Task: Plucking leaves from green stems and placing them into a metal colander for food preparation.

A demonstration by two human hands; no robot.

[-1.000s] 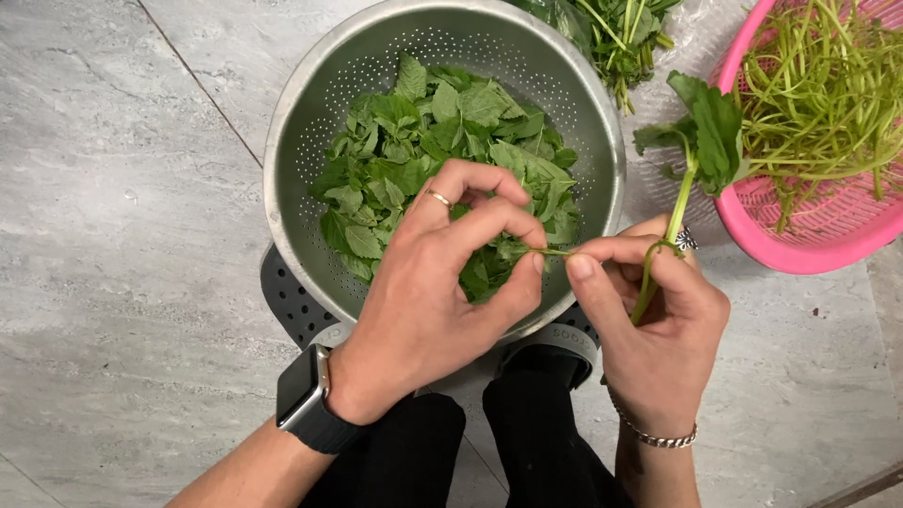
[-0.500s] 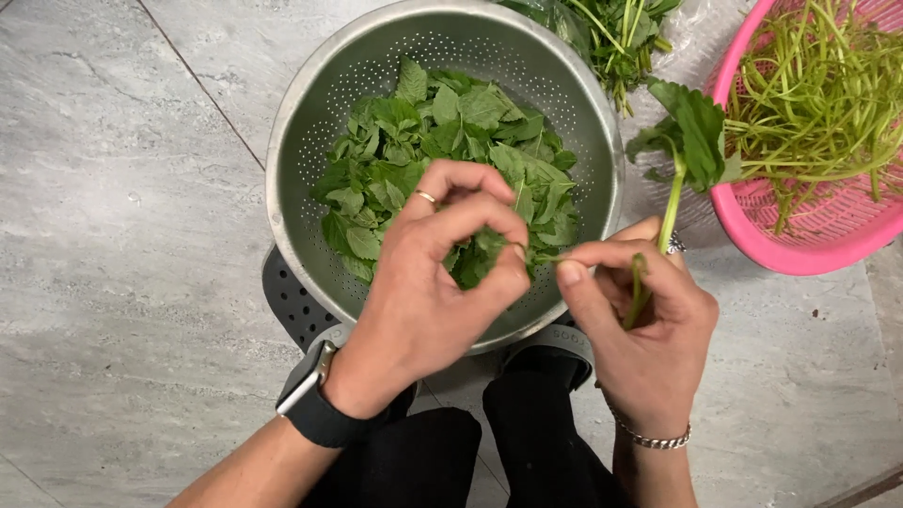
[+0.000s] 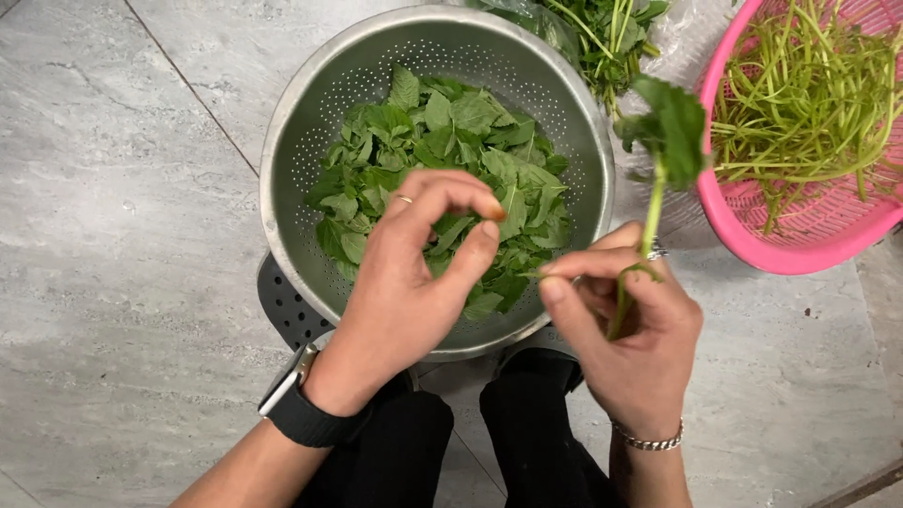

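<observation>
Floor (image 3: pixel 113 235): grey stone-look tiles, pale veining, grout lines running diagonally at upper left and along the right side. Nothing more of the room shows.

Left hand (image 3: pixel 414 282): black smartwatch (image 3: pixel 299 410) at the wrist, thin ring on one finger. It hangs over the near side of the colander, thumb and fingers curled toward each other in a narrow grip; whether anything is pinched between the tips cannot be told.

Steel colander (image 3: pixel 292 122): round, perforated, standing on the floor just ahead of the person's knees, a dark slotted mat (image 3: pixel 282 306) under its near-left edge. A heap of loose green leaves (image 3: pixel 442 160) fills its bottom.

Right hand (image 3: pixel 625 325): chain bracelet at the wrist, ring on a finger. Grip closed on a green stem (image 3: pixel 651 212) that stands nearly upright out of the fist, leafy top above the colander's right rim. Thumb and forefinger point left toward the other hand, apart from it.

Upper middle-right: bunch of leafy stalks (image 3: pixel 611 23) on clear plastic, beyond the colander.

Far right: pink plastic basket (image 3: pixel 752 240) on the floor, holding thin bare green stems (image 3: pixel 809 113).
</observation>
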